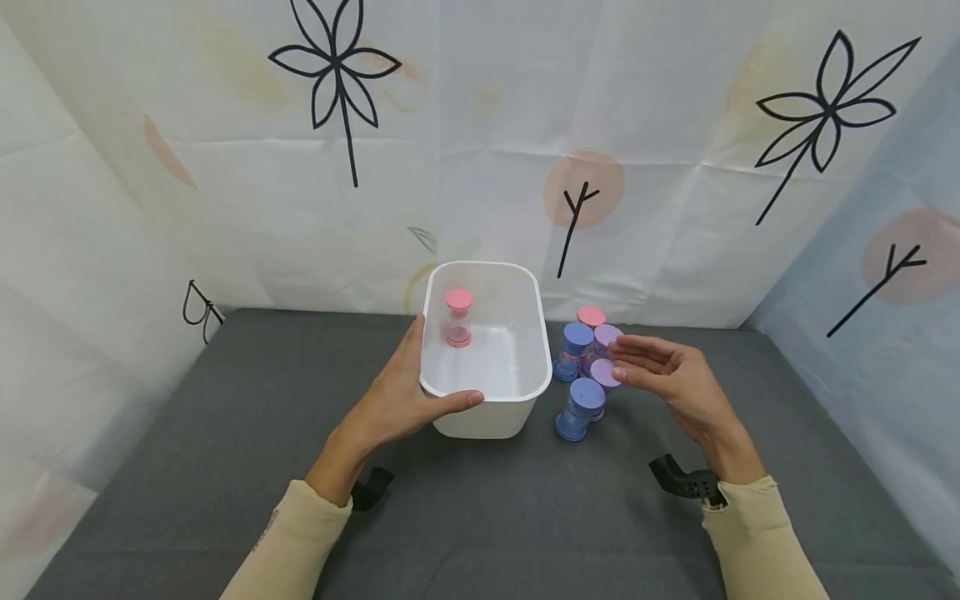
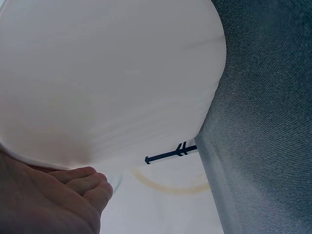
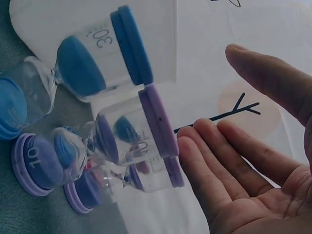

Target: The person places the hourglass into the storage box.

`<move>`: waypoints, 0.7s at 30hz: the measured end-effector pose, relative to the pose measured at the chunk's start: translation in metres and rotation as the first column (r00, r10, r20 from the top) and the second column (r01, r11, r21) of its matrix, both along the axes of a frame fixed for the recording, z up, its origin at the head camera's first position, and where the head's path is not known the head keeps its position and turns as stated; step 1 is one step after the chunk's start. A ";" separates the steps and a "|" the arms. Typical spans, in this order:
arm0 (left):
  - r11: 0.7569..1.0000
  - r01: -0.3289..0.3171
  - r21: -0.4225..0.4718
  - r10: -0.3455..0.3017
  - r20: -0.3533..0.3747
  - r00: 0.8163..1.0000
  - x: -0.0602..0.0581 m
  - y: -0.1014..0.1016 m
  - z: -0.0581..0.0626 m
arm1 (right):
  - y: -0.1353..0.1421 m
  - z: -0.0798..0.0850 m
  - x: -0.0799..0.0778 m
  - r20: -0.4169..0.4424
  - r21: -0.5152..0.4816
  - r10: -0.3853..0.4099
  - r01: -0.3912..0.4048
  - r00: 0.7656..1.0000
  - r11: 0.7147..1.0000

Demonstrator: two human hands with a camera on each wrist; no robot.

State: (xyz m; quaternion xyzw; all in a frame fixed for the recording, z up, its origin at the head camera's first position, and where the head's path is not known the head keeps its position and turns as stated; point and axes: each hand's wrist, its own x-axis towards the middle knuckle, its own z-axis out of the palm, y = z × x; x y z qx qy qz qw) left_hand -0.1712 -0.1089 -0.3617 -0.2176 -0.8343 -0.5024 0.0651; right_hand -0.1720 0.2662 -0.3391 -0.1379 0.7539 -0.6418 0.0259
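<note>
My left hand [image 1: 405, 383] rests at the near left corner of a white plastic bin [image 1: 495, 421]. Its fingers [image 2: 87, 183] lie along the outer left wall and the thumb extends along the front rim. Inside the bin stands a pink-capped sandglass [image 1: 458, 318]. To the bin's right, my right hand [image 1: 675, 377] is beside a cluster of sandglasses, thumb and fingers apart with nothing held. Its fingertips are close to a purple sandglass [image 3: 158, 122]; contact cannot be told. Blue sandglasses [image 1: 577, 340] [image 3: 131, 46] and a pink one [image 1: 591, 317] stand in that cluster, partly overlapping.
A dark grey cloth [image 1: 510, 517] covers the table. White fabric [image 1: 480, 183] printed with leaves and branches hangs behind the bin and along both sides.
</note>
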 end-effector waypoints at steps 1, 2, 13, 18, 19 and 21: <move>1.000 -0.002 -0.001 0.002 0.001 1.000 0.000 0.000 0.000 | 0.001 -0.001 -0.001 -0.002 -0.001 0.001 -0.001 1.000 1.000; 1.000 -0.002 0.000 0.002 0.001 1.000 0.000 0.000 0.000 | 0.001 -0.002 -0.001 -0.004 -0.005 0.003 -0.003 1.000 1.000; 1.000 -0.007 -0.007 0.007 0.004 1.000 0.000 0.000 0.000 | 0.005 -0.009 -0.004 -0.016 -0.054 0.013 -0.014 1.000 0.998; 1.000 -0.008 -0.009 0.008 0.006 1.000 0.000 0.000 0.000 | 0.005 -0.015 -0.006 0.005 0.056 -0.014 0.014 1.000 0.998; 1.000 -0.009 -0.010 0.009 0.006 1.000 0.000 0.000 0.000 | 0.004 -0.016 -0.007 0.011 0.085 -0.017 0.016 1.000 0.996; 1.000 -0.009 -0.012 0.009 0.008 1.000 0.000 0.000 0.000 | 0.004 -0.017 -0.007 0.029 0.126 -0.021 0.017 0.999 0.992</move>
